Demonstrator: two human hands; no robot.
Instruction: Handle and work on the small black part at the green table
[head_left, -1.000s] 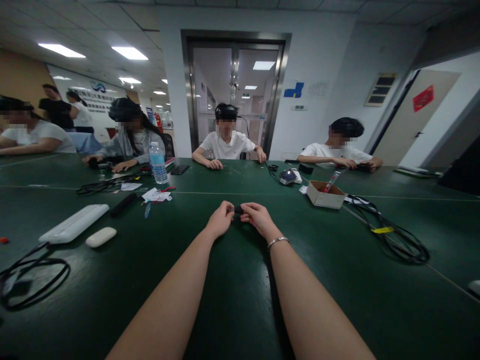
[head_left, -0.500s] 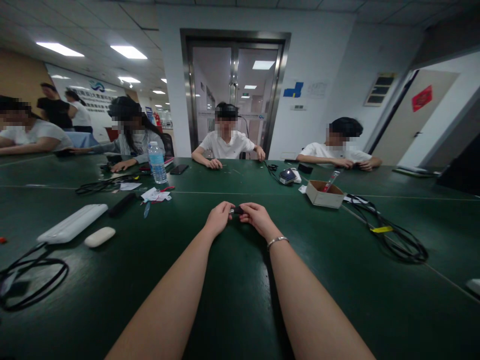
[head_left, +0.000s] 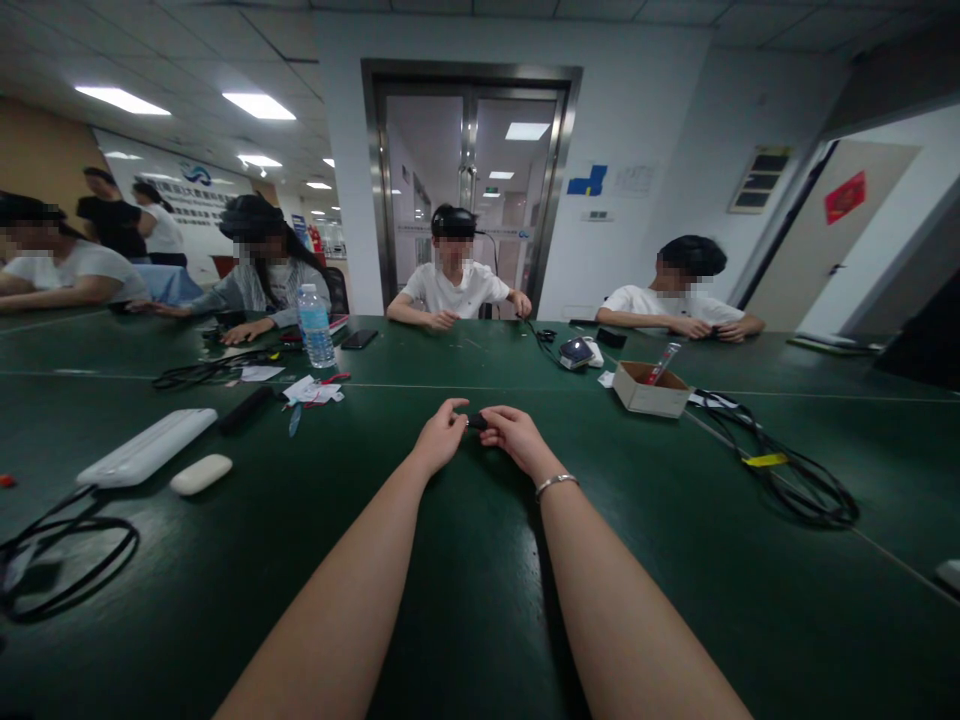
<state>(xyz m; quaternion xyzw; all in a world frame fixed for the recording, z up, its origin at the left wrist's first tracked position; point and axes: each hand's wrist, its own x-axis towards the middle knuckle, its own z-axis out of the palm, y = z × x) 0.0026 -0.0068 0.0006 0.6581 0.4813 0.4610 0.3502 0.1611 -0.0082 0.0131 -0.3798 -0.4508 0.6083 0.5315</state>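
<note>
Over the middle of the green table (head_left: 480,560), my right hand (head_left: 514,435) is closed in a pinch on a small black object with a shiny metal end, perhaps a USB stick (head_left: 476,422). A silvery bracelet (head_left: 556,486) circles my right wrist. My left hand (head_left: 441,437) is just left of that object, its index finger stretched out and apart from the thumb. The thumb tip is close to the metal end; whether it touches cannot be made out.
To the left lie a white slab-like device (head_left: 148,447), a white mouse-shaped case (head_left: 201,474), black cable (head_left: 82,560) and a water bottle (head_left: 316,325). On the right are an open box (head_left: 651,393) and coiled cable (head_left: 795,480). Several people with headsets sit across the table.
My left index finger has lifted off the small black object and stretched out. My right hand keeps its pinch in nearly the same place. The person opposite has raised one hand slightly.
</note>
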